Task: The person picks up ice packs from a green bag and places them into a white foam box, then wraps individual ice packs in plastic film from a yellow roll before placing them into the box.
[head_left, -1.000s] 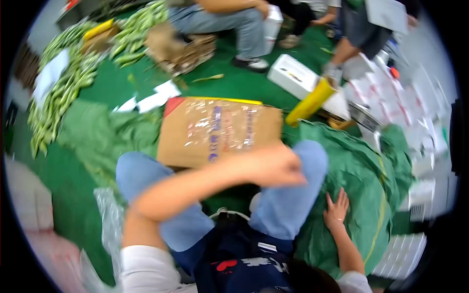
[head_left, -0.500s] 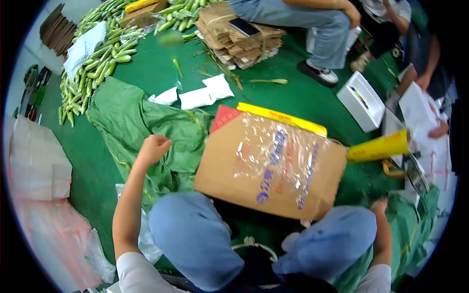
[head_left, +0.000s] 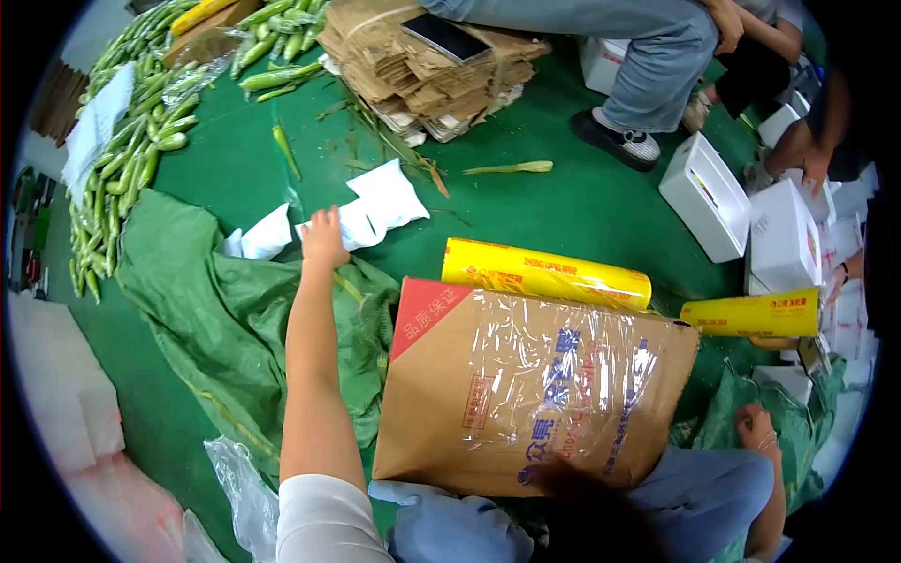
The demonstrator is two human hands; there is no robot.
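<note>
My left hand (head_left: 325, 240) is stretched forward, palm down with its fingers apart, right at the edge of the white packets (head_left: 390, 194) on the green floor. Another white packet (head_left: 267, 234) lies just left of it. Beneath my left forearm is a crumpled green woven sack (head_left: 206, 291). My right hand (head_left: 755, 428) rests beside my right knee, its fingers curled in with nothing showing in them, close to a second green sack (head_left: 718, 413). Between my arms and against my knees sits a cardboard box (head_left: 432, 403) with clear film and printed lettering on its top.
Beyond the box lies a yellow film roll (head_left: 544, 274); another yellow roll (head_left: 751, 315) is at the right. Stacked flat cardboard (head_left: 422, 84) carries a phone (head_left: 446, 38). Wrapped green corn (head_left: 122, 169) is heaped far left. Seated people and white foam boxes (head_left: 706, 197) are at the right.
My left hand has moved forward from over the green sack to the white packets, its fist opening out. My body leans further forward. My right hand stays low by my right knee.
</note>
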